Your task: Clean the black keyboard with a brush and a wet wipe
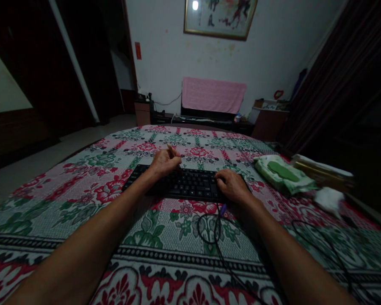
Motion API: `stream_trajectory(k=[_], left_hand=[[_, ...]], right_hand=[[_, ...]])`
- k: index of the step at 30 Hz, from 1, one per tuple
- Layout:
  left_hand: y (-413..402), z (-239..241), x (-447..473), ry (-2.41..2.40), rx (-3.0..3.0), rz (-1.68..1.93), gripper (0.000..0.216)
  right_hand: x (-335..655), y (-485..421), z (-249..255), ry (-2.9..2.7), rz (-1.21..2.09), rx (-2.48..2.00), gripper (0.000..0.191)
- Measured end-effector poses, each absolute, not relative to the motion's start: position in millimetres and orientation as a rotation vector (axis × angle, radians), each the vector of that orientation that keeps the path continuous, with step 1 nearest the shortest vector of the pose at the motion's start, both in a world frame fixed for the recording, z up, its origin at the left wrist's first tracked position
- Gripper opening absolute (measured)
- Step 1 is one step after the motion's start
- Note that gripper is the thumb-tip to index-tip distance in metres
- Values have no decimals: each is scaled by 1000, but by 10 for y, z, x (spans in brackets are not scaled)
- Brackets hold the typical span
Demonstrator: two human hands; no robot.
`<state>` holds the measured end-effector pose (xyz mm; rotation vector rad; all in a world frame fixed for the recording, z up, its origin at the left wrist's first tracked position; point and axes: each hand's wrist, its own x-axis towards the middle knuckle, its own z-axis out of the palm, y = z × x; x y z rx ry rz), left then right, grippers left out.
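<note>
A black keyboard [192,186] lies on the flowered tablecloth in front of me. My left hand [165,162] is above its left half, fingers pinched round a slim, pale stick-like tool [169,148]. Only the upper end of that tool shows clearly; its lower end is dark and hidden by the fingers. At the keyboard's right end my right hand [231,184] has its fingers curled over the edge, gripping it. A black cable [218,233] runs from the keyboard's near side and loops toward me. Beside the cable is a small purple piece [222,209].
To the right lie a green and white soft pack [279,171], a gold box [324,171] and crumpled white tissue [329,200]. Another black cord [320,237] curves nearby. Beyond the table [152,137], a pink cloth [212,95] drapes over a dark screen.
</note>
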<state>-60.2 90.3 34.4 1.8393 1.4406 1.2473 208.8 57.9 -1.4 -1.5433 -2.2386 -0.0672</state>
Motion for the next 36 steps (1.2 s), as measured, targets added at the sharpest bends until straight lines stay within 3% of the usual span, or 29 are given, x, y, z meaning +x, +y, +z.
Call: stream_trajectory(k=[6,12,22,28,36], left_hand=[[753,455,-509,1304,1751,1290,19],[679,437,-377,1228,1568,1232,19],[777,407,-563,1576,1830,1277,21],[762,377,-482,1372,1674,1265,22],[882,372,-703,1646,1752,1252,20]], right_hand=[[1975,553,-1,-2094,-37,-1706,22],[1942,482,-108,-2000,-82,-1600,21],[1966,481,-134,-2004,-91,-1566,20],[1959,467,-157,-2002,-123,-1556,20],[1961,464,-151,-2016,-100,-1562,21]])
